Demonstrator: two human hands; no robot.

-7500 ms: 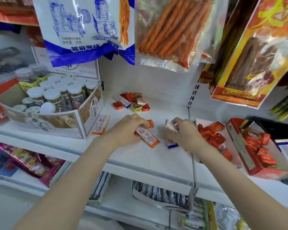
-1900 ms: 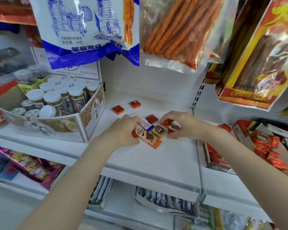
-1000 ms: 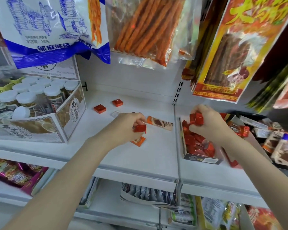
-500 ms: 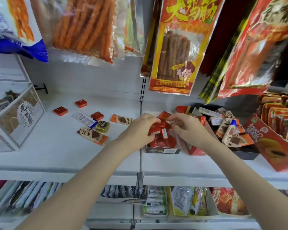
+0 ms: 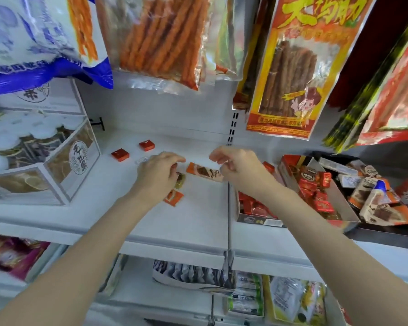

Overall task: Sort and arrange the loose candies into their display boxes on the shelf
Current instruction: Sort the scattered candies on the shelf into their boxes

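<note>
Orange bar candy (image 5: pixel 205 172) at 12 o'clock of shelf (image 5: pixel 198 222): light, slippery; grip long edges. Left hand (image 5: pixel 159 174) fingers curled, contents unclear; right hand (image 5: pixel 239 167) fingers loosely curled, empty.

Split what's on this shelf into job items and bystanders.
Job: red square candies, orange bar, gold candy, red-candy box, left hand, right hand.
Bystanders: hanging snack bags, jar carton.
</note>
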